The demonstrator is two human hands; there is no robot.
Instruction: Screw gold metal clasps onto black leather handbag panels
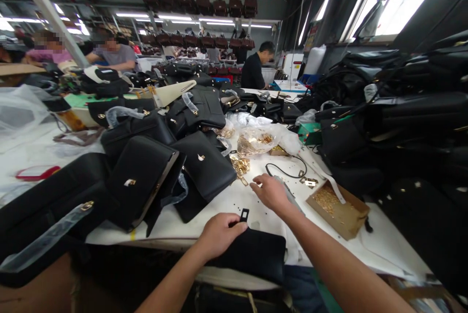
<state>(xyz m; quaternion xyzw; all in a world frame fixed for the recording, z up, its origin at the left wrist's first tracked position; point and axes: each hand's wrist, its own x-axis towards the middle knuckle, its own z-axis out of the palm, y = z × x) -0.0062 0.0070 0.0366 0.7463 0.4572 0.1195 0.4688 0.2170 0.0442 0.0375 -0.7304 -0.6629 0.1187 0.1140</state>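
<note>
Near the front edge of the white table, my left hand grips a black leather piece by its narrow tab, which has a rectangular cutout and stands up past the thumb. My right hand reaches over the table with its fingers apart and nothing seen in them. Its fingertips are just right of a small pile of gold metal parts. Behind the pile lies a clear plastic bag with more gold parts.
Black handbags crowd the left side. A cardboard box of small gold pieces sits at right, near a black cable. Dark bags are heaped far right. Other people work farther back.
</note>
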